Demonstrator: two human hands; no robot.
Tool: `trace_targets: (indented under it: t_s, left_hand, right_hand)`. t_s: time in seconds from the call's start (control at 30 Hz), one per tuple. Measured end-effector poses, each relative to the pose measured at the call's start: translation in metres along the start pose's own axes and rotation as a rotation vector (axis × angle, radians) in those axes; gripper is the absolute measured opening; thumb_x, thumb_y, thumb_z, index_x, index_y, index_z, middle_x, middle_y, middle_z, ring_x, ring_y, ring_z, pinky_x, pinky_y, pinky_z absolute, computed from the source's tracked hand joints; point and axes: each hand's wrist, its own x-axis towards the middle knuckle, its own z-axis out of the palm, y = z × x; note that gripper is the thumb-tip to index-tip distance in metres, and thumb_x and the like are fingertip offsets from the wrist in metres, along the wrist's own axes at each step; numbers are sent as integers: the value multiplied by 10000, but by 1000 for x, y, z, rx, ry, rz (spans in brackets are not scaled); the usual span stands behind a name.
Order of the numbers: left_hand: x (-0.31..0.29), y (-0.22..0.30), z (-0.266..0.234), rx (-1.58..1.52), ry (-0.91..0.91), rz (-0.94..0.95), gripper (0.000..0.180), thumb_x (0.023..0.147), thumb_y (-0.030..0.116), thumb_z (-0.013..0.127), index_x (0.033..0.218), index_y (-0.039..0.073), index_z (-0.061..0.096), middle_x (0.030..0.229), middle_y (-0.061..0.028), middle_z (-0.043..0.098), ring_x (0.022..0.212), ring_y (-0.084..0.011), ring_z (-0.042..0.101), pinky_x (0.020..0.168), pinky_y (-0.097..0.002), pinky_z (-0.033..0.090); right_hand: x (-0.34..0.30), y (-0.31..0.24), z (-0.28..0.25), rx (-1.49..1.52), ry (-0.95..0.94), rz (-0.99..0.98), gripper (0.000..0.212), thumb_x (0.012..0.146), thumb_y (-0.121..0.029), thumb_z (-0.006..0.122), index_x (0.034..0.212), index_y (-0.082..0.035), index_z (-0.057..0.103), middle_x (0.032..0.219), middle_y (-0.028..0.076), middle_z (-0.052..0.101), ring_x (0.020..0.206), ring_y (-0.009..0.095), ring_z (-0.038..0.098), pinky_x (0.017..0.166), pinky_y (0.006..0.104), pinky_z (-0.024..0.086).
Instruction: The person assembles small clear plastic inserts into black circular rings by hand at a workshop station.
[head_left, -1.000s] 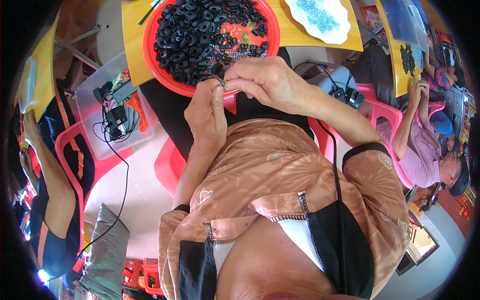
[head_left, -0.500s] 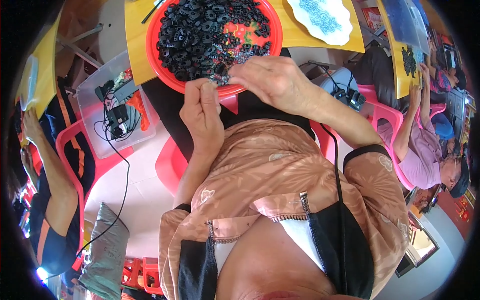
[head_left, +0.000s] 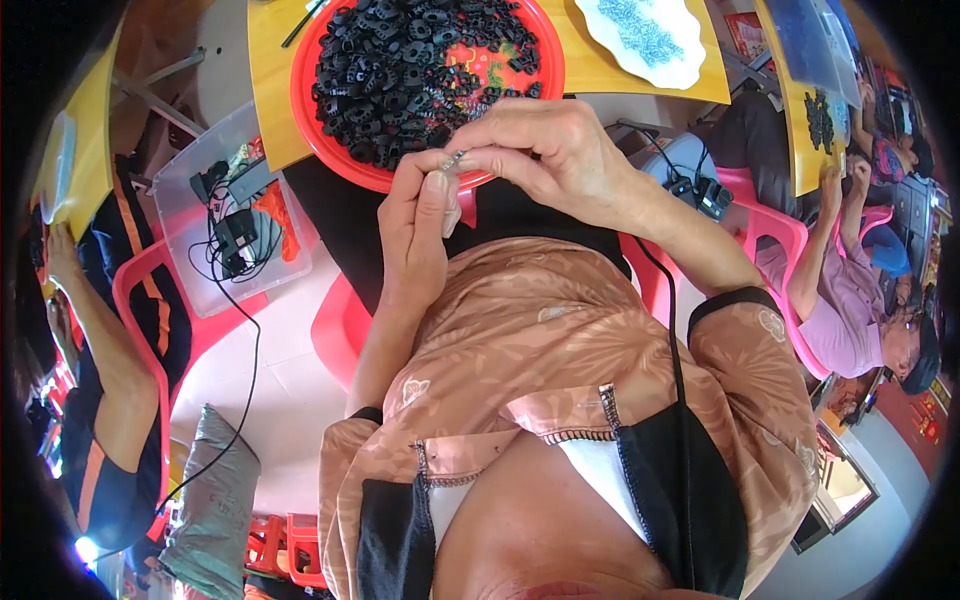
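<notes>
Over the near rim of a red round tray (head_left: 300, 100), both my hands meet at the fingertips. A small silvery metal piece (head_left: 456, 158) shows between them, too small to make out fully. My left hand (head_left: 418, 215) is closed, thumb and forefinger pinching at this piece. From the right, my right hand (head_left: 555, 150) reaches in with thumb and fingers pinched on the same piece. Many small black plastic parts (head_left: 385, 75) with holes are heaped in the tray, mostly on its left side. Small silvery bits are scattered among them near the tray's patterned bottom.
A white scalloped plate (head_left: 690, 65) of small pale-blue pieces lies right of the tray on the yellow table (head_left: 270, 60). A clear bin (head_left: 180, 240) with adapters and cables stands at the left. Pink chairs (head_left: 190, 330) and other people sit on both sides.
My hands have drawn slightly up and together off the tray's contents. My left hand has shifted right and turned, and the silvery piece now shows between the fingertips.
</notes>
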Motion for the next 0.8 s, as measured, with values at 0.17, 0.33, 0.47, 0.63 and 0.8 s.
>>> trace_targets:
  t_s: [0.17, 0.33, 0.47, 0.63, 0.8]
  left_hand:
    - [-1, 8, 14, -54, 21, 88, 156, 990, 97, 426, 1115, 3, 432, 784, -21, 503, 631, -56, 407, 555, -203, 355]
    - [0, 3, 5, -68, -36, 134, 224, 975, 41, 440, 1184, 1, 373, 907, -120, 602, 675, -81, 487, 605, -194, 413]
    - [2, 4, 5, -47, -45, 132, 222, 970, 29, 444, 1185, -1, 400, 951, -138, 622, 706, -94, 527, 630, -201, 438]
    - [3, 7, 8, 0, 3, 108, 221, 961, 18, 458, 1179, -10, 440, 962, -126, 635, 763, -111, 574, 686, -212, 464]
    - [4, -1, 3, 97, 19, 207, 184, 919, 11, 543, 1101, -12, 526, 1051, -111, 602, 828, -108, 571, 728, -218, 462]
  right_hand:
    - [-2, -1, -7, 10, 44, 65, 126, 855, -102, 647, 947, -18, 668, 829, 100, 672, 725, 223, 663, 631, 294, 515]
    - [-5, -2, -11, 20, 36, 141, 126, 848, -92, 653, 940, -6, 663, 842, 100, 678, 727, 209, 665, 634, 283, 515]
    - [-7, -2, -11, -21, 53, 123, 124, 847, -90, 651, 937, -4, 661, 836, 100, 675, 725, 215, 664, 625, 284, 513]
    - [-8, -1, -9, -46, 77, 51, 116, 844, -96, 649, 925, -14, 663, 832, 98, 671, 719, 229, 661, 613, 292, 511]
    - [-8, -6, -10, -43, 70, 83, 122, 841, -114, 659, 922, -23, 671, 823, 95, 671, 706, 225, 656, 602, 295, 509]
